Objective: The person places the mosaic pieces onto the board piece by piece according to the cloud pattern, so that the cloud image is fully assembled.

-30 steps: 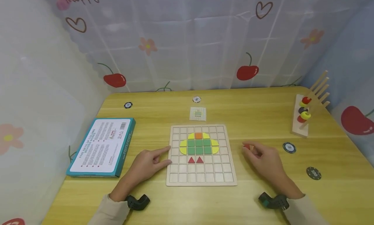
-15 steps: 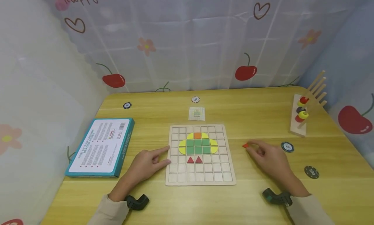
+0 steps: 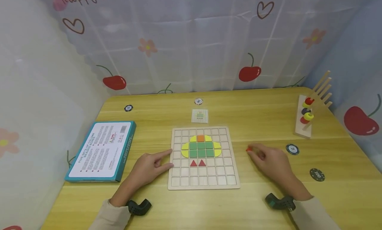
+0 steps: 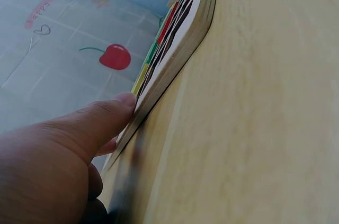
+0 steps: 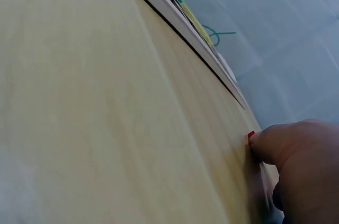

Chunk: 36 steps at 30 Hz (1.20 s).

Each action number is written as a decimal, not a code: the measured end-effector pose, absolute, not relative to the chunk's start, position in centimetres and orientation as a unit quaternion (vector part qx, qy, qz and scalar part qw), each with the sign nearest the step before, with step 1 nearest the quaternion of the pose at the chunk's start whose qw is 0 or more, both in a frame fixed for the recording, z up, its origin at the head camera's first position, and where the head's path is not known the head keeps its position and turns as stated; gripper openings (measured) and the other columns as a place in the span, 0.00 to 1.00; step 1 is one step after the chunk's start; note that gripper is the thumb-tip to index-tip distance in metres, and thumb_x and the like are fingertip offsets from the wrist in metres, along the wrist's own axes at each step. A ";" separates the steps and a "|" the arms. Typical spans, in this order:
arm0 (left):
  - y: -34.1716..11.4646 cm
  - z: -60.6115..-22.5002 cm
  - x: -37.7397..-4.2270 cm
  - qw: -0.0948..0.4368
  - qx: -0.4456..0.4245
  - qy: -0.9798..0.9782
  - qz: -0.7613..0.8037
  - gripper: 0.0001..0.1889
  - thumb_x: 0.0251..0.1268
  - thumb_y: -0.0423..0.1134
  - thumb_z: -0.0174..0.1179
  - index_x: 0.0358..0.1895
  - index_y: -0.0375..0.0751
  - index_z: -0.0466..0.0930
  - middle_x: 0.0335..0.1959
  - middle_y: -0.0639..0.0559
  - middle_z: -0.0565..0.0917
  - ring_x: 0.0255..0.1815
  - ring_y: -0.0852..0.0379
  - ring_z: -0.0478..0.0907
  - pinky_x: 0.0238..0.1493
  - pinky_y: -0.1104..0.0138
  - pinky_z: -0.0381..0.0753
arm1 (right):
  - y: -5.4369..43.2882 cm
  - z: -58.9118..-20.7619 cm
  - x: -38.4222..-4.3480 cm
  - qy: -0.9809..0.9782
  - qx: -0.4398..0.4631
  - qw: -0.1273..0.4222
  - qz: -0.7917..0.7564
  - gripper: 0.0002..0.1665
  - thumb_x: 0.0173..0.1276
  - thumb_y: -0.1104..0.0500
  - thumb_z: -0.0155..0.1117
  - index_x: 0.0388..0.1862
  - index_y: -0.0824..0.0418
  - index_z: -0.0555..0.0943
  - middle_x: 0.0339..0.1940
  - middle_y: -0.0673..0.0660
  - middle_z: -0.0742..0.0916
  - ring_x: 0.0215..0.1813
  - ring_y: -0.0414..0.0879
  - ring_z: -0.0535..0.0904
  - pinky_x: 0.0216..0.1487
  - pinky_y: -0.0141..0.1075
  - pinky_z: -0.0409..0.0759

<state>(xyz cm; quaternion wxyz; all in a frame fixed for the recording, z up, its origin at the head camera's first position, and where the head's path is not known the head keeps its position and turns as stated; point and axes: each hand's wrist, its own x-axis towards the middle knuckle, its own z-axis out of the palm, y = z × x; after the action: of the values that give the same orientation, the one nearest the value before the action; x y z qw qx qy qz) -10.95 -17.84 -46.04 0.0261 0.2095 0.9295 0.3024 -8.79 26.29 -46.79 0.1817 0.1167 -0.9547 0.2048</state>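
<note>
Left hand [image 3: 150,167]: steadies the board [image 3: 203,182] at its left edge, index finger straight, nothing held; unmoved over the last second.
Right hand [image 3: 270,160]: fingertips pinch a red piece [image 3: 248,149] on the table [image 3: 256,117], right of the board.
Change: the piece has barely shifted and is not yet lifted.
</note>
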 end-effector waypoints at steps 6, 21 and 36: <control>-18.0 -46.1 -11.1 0.025 0.209 0.931 0.299 0.28 0.65 0.60 0.68 0.66 0.55 0.82 0.12 0.67 0.63 0.14 0.70 0.54 0.20 0.71 0.57 | 23.1 -47.2 -9.1 -0.913 0.180 0.216 0.296 0.13 0.61 0.59 0.78 0.45 0.58 0.89 0.14 0.38 0.67 0.17 0.31 0.58 0.18 0.28 0.57; -17.7 -46.6 -11.1 0.034 0.198 0.933 0.300 0.29 0.65 0.61 0.67 0.67 0.57 0.81 0.12 0.66 0.64 0.14 0.69 0.55 0.20 0.71 0.58 | 16.5 -47.4 -10.1 -0.884 0.335 0.195 0.261 0.13 0.62 0.54 0.75 0.46 0.53 0.91 0.15 0.36 0.67 0.20 0.29 0.59 0.22 0.26 0.58; -17.7 -46.5 -11.2 0.024 0.210 0.929 0.305 0.29 0.65 0.61 0.67 0.66 0.56 0.82 0.12 0.67 0.63 0.14 0.70 0.54 0.19 0.71 0.58 | 16.8 -47.3 -9.6 -0.880 0.345 0.164 0.282 0.12 0.64 0.54 0.74 0.46 0.52 0.91 0.16 0.35 0.67 0.20 0.28 0.59 0.22 0.25 0.57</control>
<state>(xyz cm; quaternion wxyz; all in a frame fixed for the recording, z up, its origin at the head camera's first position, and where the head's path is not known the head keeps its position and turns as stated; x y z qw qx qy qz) -11.16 -17.71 -46.50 0.0238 0.2099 0.9287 0.3049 -9.56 16.84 -47.31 0.1644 0.3448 -0.8802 0.2816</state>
